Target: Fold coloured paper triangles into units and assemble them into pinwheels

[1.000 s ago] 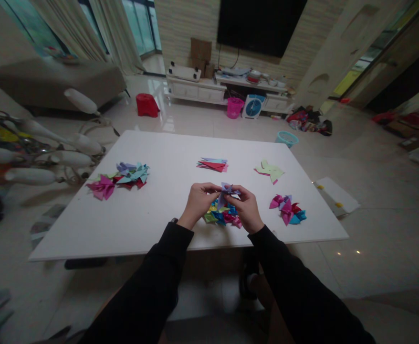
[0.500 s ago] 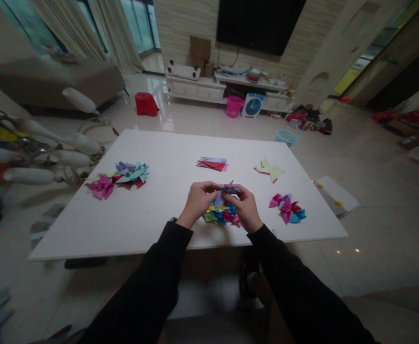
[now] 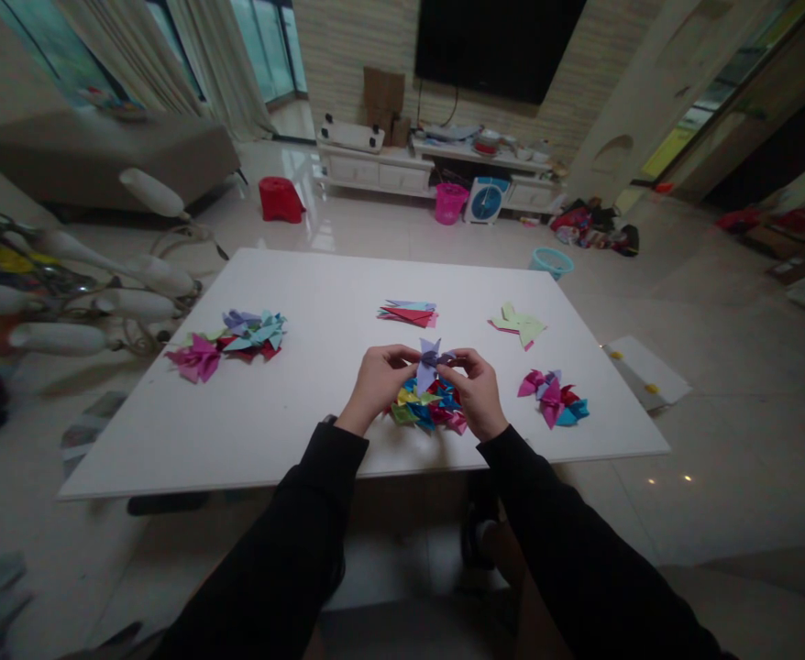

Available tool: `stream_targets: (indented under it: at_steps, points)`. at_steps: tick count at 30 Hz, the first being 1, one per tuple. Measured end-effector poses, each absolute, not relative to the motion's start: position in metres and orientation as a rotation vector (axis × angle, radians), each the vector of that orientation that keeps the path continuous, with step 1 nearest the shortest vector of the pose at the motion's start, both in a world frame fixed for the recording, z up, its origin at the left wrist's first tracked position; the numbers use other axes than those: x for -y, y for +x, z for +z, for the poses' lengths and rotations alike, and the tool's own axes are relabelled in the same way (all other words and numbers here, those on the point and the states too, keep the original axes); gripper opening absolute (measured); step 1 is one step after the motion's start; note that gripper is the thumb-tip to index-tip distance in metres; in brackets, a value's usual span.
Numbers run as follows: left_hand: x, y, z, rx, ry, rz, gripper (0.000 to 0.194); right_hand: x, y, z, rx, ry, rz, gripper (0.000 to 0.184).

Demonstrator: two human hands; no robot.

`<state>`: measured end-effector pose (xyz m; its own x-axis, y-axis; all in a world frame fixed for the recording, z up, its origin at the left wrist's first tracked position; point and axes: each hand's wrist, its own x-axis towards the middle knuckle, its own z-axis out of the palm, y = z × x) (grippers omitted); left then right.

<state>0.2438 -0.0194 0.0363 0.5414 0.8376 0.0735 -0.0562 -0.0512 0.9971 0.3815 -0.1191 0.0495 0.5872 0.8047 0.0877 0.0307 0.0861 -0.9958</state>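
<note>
A purple folded paper flower (image 3: 428, 365) with pointed petals is held up between my two hands. My left hand (image 3: 383, 380) pinches its left side, and my right hand (image 3: 475, 390) grips a petal on the right. Just beneath, on the white table (image 3: 320, 385), lies a heap of colourful folded paper pieces (image 3: 430, 412) in yellow, green, blue and pink, partly hidden by the flower and fingers.
Paper flowers (image 3: 251, 335) are piled at the table's left. Flat folded strips (image 3: 408, 313) lie at centre back, light green folded paper (image 3: 519, 324) at back right. A smaller paper pile (image 3: 554, 399) sits near the right edge. Beyond stands a blue basket (image 3: 552, 263).
The purple paper flower has turned and opened out so its petals show more fully. My right thumb has moved off its centre toward the right side; both hands stay over the heap.
</note>
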Motion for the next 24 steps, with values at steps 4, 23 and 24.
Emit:
stream_targets:
  at_steps: [4, 23, 24]
  points:
    - [0.0197, 0.2435, 0.0383, -0.703, 1.437, 0.816, 0.024, 0.1185, 0.3808, 0.0498, 0.818, -1.39, 0.635, 0.019]
    - [0.0198, 0.2388, 0.0425, -0.532, 1.27, 0.569, 0.029, 0.1139, 0.3777, 0.0492, 0.402, -1.133, 0.966, 0.019]
    - [0.0204, 0.2387, 0.0422, -0.514, 1.273, 0.556, 0.029, 0.1137, 0.3773, 0.0491, 0.402, -1.125, 0.976, 0.021]
